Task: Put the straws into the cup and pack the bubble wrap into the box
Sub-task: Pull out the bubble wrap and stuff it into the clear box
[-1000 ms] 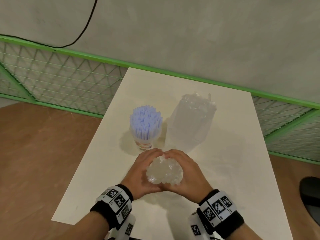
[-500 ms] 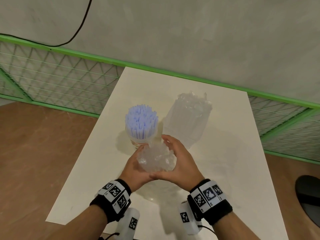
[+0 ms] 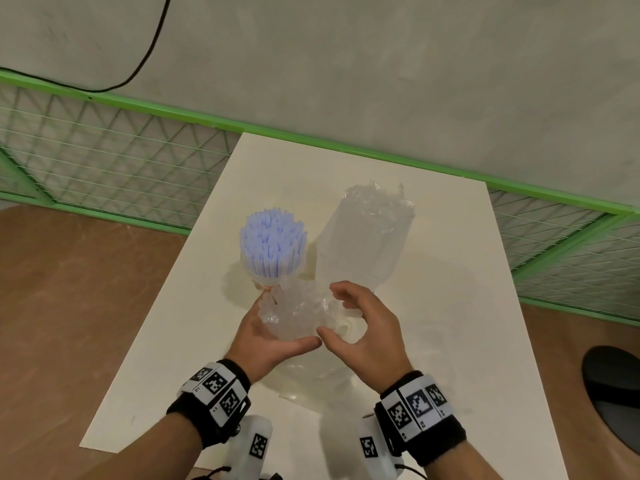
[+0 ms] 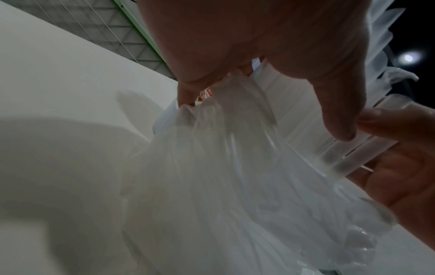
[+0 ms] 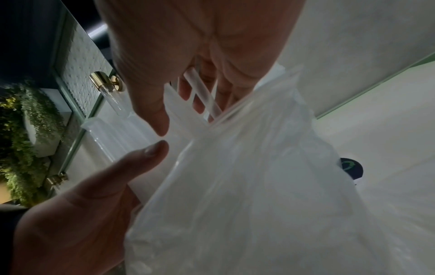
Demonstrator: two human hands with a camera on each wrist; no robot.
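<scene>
A crumpled wad of clear bubble wrap [image 3: 297,315] hangs just above the white table [image 3: 450,306], and its tail trails down to the tabletop. My left hand [image 3: 273,329] grips the wad from the left and below. My right hand [image 3: 363,323] curls at its right side, with thumb and fingertips on the wrap's edge and a gap at the palm. Up close, the wrap [image 4: 235,186] shows air tubes running between both hands. The cup [image 3: 273,271], full of pale blue straws [image 3: 272,242], stands just beyond the wad. To its right stands the clear box [image 3: 363,244], stuffed with bubble wrap.
A green mesh fence [image 3: 104,161] runs behind and beside the table, below a grey wall. A black cable [image 3: 149,46] hangs on that wall. A dark round object [image 3: 616,393] lies on the brown floor at the right.
Both hands lifted the wad off the table and carried it forward toward the cup and box. The wad has loosened and trails down, and my right palm has come away from it.
</scene>
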